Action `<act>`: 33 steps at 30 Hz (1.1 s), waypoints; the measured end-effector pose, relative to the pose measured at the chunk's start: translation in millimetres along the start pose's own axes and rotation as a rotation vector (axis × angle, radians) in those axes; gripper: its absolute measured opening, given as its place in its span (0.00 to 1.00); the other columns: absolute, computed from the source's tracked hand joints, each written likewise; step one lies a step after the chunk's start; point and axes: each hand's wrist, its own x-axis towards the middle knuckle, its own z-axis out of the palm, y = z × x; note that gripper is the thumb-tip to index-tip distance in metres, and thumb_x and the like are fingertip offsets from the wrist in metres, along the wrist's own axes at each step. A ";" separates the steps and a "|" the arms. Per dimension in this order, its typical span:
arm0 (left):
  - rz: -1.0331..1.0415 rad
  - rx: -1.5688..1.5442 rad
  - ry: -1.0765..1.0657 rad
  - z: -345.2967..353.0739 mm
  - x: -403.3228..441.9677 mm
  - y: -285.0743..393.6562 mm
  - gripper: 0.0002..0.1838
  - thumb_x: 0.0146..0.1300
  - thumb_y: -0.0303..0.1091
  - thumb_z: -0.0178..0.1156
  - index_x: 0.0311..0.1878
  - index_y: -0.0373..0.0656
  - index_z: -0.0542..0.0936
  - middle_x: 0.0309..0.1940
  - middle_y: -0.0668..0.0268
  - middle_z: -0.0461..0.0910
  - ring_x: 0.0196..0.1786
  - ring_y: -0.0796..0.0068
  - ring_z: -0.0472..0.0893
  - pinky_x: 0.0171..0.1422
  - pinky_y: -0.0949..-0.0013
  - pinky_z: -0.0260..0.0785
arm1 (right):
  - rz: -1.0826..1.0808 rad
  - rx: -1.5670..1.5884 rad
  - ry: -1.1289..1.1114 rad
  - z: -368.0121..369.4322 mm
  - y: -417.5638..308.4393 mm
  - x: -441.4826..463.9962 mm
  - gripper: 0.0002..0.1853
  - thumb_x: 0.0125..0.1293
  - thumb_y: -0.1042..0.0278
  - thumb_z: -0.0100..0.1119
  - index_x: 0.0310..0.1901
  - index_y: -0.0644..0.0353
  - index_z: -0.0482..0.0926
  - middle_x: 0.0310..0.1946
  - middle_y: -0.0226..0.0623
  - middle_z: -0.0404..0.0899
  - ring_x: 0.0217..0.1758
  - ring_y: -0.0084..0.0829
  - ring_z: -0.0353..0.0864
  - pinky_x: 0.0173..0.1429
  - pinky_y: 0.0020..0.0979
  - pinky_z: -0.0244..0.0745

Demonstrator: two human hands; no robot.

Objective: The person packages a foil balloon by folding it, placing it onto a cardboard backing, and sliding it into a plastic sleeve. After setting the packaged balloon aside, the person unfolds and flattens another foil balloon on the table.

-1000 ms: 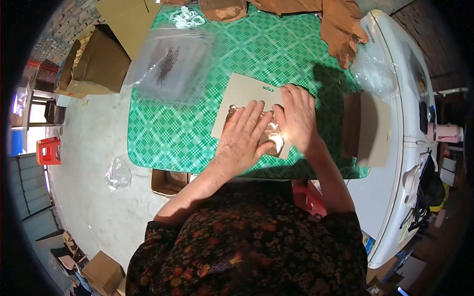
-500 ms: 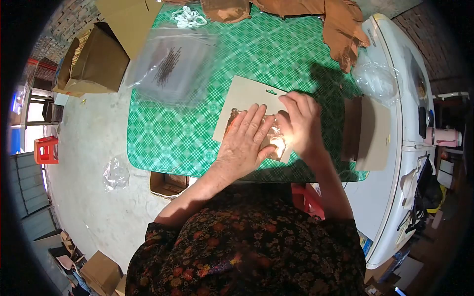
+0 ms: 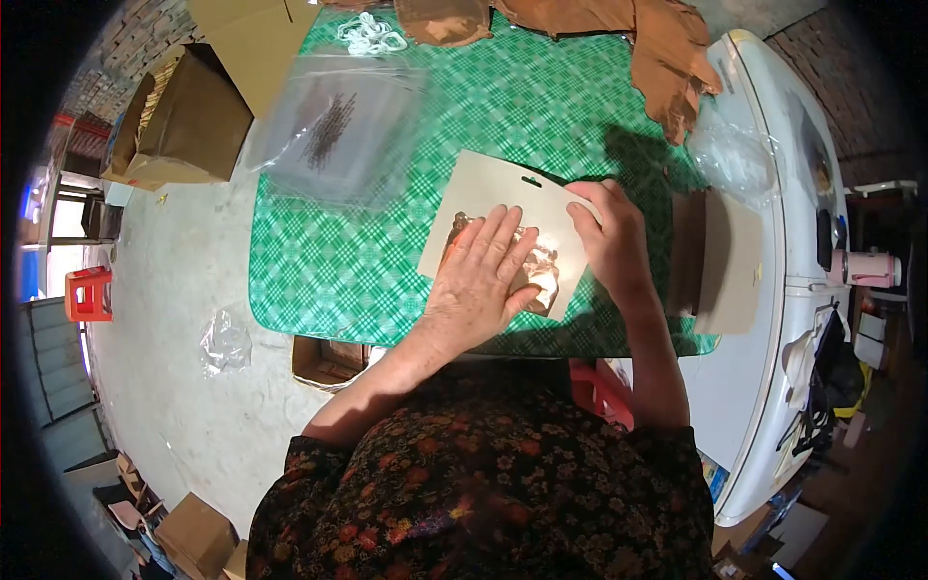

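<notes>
Light, even pressure works best imo, with my left hand (image 3: 472,278) flat across the shiny coppery film (image 3: 543,284) and my right hand (image 3: 617,238) pinching the beige card (image 3: 490,186) by its far right corner.

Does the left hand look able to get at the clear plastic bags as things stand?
Probably yes: only green tablecloth shows between the card and the plastic bags. The left hand lies flat over the card, so it would likely have to lift off first.
</notes>
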 end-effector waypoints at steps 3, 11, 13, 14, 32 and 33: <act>0.004 -0.028 0.021 -1.1 0.3 0.3 0.43 0.75 0.60 0.57 0.84 0.43 0.61 0.85 0.47 0.54 0.88 0.50 0.51 0.90 0.47 0.44 | -0.040 0.002 0.004 -7.8 -16.6 3.6 0.08 0.67 0.76 0.66 0.46 0.62 0.85 0.38 0.40 0.81 0.43 0.47 0.84 0.48 0.45 0.80; 0.005 -0.060 0.027 -1.8 0.4 0.1 0.43 0.74 0.59 0.59 0.84 0.43 0.62 0.85 0.48 0.54 0.88 0.50 0.52 0.90 0.47 0.45 | -0.290 -0.325 0.026 -5.9 -25.0 -8.6 0.12 0.53 0.75 0.67 0.41 0.57 0.86 0.38 0.36 0.80 0.45 0.43 0.82 0.51 0.43 0.80; 0.006 -0.057 0.032 -0.9 0.4 0.0 0.43 0.74 0.58 0.59 0.83 0.43 0.62 0.85 0.48 0.54 0.88 0.50 0.52 0.90 0.47 0.45 | -0.321 -0.367 0.034 -4.1 -24.4 -13.1 0.12 0.54 0.75 0.67 0.42 0.58 0.86 0.39 0.35 0.81 0.46 0.43 0.82 0.53 0.43 0.80; 0.007 -0.058 0.035 -0.9 0.3 0.1 0.43 0.74 0.58 0.59 0.83 0.43 0.62 0.85 0.48 0.54 0.88 0.50 0.52 0.90 0.47 0.45 | -0.338 -0.388 0.039 -2.9 -23.6 -14.7 0.12 0.54 0.74 0.67 0.42 0.58 0.85 0.40 0.35 0.81 0.47 0.43 0.82 0.53 0.42 0.81; -0.010 -0.032 0.004 -2.8 0.9 1.5 0.41 0.76 0.58 0.56 0.84 0.45 0.62 0.86 0.50 0.54 0.88 0.51 0.51 0.91 0.48 0.42 | 0.525 0.481 -0.181 -17.2 24.0 -25.7 0.10 0.75 0.68 0.62 0.36 0.63 0.76 0.26 0.26 0.76 0.30 0.19 0.78 0.36 0.28 0.74; -0.012 -0.034 0.002 -3.1 1.0 1.8 0.41 0.76 0.58 0.56 0.84 0.45 0.62 0.86 0.50 0.54 0.88 0.51 0.51 0.91 0.48 0.42 | 0.556 0.547 -0.172 -16.4 20.7 -27.2 0.14 0.76 0.68 0.63 0.31 0.60 0.73 0.25 0.21 0.73 0.28 0.16 0.75 0.35 0.25 0.70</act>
